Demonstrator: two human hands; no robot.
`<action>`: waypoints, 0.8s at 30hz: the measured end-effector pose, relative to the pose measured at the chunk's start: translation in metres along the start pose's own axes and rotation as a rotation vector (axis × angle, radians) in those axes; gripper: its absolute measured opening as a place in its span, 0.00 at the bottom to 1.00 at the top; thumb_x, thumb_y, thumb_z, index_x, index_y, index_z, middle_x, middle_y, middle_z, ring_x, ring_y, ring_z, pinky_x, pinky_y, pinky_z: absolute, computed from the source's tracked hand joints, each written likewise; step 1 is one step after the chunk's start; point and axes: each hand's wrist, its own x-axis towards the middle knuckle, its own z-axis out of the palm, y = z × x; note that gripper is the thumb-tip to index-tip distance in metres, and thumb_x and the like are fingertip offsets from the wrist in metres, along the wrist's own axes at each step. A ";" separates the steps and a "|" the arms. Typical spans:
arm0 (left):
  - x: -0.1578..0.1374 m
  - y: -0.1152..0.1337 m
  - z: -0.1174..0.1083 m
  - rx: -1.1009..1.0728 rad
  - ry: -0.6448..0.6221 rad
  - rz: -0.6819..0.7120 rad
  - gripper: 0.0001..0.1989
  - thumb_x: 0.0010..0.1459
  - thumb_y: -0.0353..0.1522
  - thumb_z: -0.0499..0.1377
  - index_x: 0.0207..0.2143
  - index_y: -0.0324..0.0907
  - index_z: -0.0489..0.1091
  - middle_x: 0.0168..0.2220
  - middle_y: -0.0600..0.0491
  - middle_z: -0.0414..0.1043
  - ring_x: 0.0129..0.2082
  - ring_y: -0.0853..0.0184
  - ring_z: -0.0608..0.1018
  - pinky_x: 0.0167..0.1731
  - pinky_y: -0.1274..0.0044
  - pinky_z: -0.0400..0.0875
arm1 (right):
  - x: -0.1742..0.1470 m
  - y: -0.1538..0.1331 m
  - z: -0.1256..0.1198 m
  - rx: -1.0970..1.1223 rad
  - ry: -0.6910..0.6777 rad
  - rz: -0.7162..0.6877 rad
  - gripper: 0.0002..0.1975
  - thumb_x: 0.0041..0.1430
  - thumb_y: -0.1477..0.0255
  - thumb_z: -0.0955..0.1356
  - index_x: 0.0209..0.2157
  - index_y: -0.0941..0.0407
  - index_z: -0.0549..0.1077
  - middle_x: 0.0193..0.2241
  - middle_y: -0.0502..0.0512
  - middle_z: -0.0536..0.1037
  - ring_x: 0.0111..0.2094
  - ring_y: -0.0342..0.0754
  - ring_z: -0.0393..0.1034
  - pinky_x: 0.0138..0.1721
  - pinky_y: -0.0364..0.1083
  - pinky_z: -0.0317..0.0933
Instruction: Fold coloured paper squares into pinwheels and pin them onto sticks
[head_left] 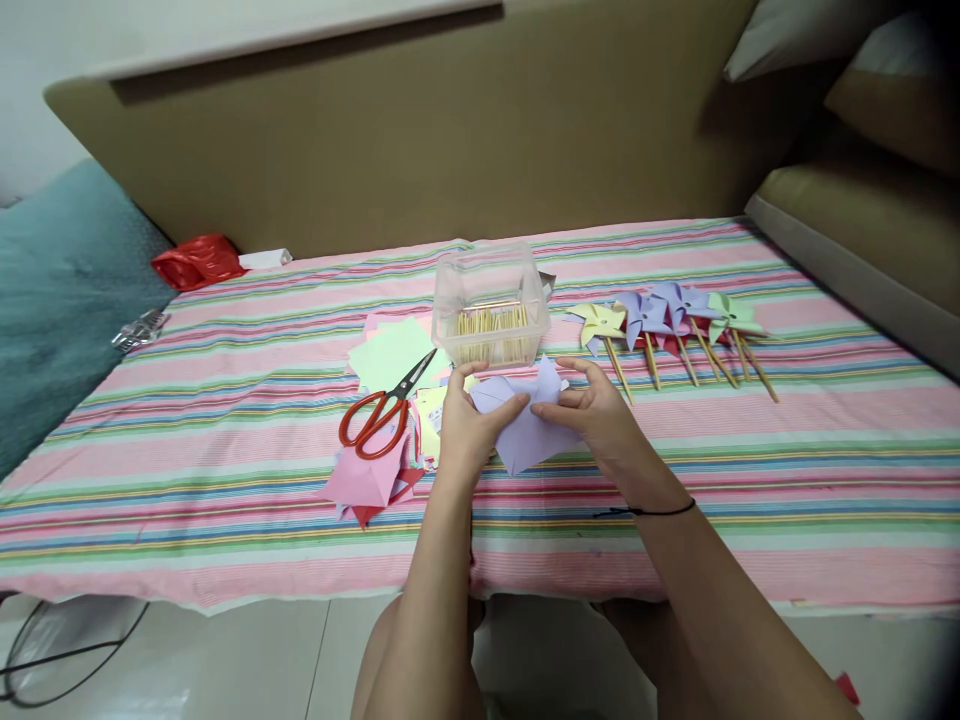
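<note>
Striped cloth beneath fingers. Box just beyond; pinwheels off right; scissors left. Purple sheet pinched by left hand and right hand, thumbs near middle. Corner-bending, I'd judge; next move wants centre held firm.

No legible text, no readable labels, brands, numbers or signs in view

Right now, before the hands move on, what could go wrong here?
The purple paper could crease or tear, since the left hand and right hand both pinch it. The scissors lie on loose paper sheets near the left hand, so a sideways sweep might knock them. The clear box of sticks stands just beyond the hands; a forward bump might shift it.
</note>
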 end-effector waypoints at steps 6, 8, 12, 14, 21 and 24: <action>0.000 -0.001 -0.001 0.030 -0.006 0.012 0.30 0.39 0.34 0.69 0.45 0.44 0.61 0.26 0.57 0.70 0.24 0.68 0.74 0.25 0.78 0.65 | 0.000 -0.001 0.001 0.001 -0.014 -0.002 0.43 0.34 0.69 0.77 0.53 0.52 0.58 0.27 0.50 0.81 0.29 0.53 0.76 0.31 0.48 0.66; 0.000 -0.001 -0.002 0.035 -0.012 0.011 0.30 0.39 0.34 0.69 0.45 0.44 0.61 0.26 0.57 0.71 0.24 0.68 0.74 0.25 0.78 0.65 | 0.000 -0.001 0.001 -0.001 -0.014 0.000 0.43 0.34 0.69 0.77 0.53 0.52 0.58 0.27 0.50 0.81 0.29 0.52 0.76 0.31 0.48 0.66; 0.000 0.001 -0.002 0.011 -0.031 0.000 0.31 0.39 0.35 0.70 0.45 0.44 0.61 0.25 0.58 0.70 0.23 0.69 0.73 0.24 0.78 0.65 | 0.000 0.000 0.001 -0.003 -0.009 0.003 0.43 0.34 0.68 0.77 0.52 0.53 0.58 0.26 0.50 0.81 0.29 0.53 0.75 0.31 0.48 0.65; 0.000 0.002 -0.002 -0.033 -0.055 -0.012 0.30 0.40 0.36 0.69 0.45 0.44 0.61 0.25 0.58 0.72 0.22 0.69 0.73 0.24 0.78 0.65 | 0.001 0.002 0.000 0.003 0.009 0.001 0.43 0.33 0.67 0.77 0.52 0.53 0.58 0.26 0.50 0.80 0.29 0.52 0.75 0.31 0.48 0.64; 0.004 0.003 -0.009 -0.177 0.055 0.009 0.24 0.42 0.35 0.68 0.41 0.42 0.63 0.28 0.56 0.74 0.26 0.72 0.75 0.28 0.79 0.68 | 0.005 0.003 -0.003 0.076 0.105 -0.003 0.41 0.32 0.67 0.78 0.50 0.53 0.60 0.28 0.51 0.80 0.30 0.52 0.75 0.32 0.48 0.65; 0.007 0.001 -0.013 -0.186 0.085 0.077 0.24 0.39 0.32 0.69 0.39 0.41 0.64 0.28 0.57 0.74 0.26 0.72 0.75 0.28 0.79 0.70 | 0.005 0.003 -0.003 0.098 0.135 0.005 0.41 0.31 0.69 0.78 0.49 0.53 0.60 0.27 0.51 0.80 0.29 0.52 0.74 0.30 0.48 0.65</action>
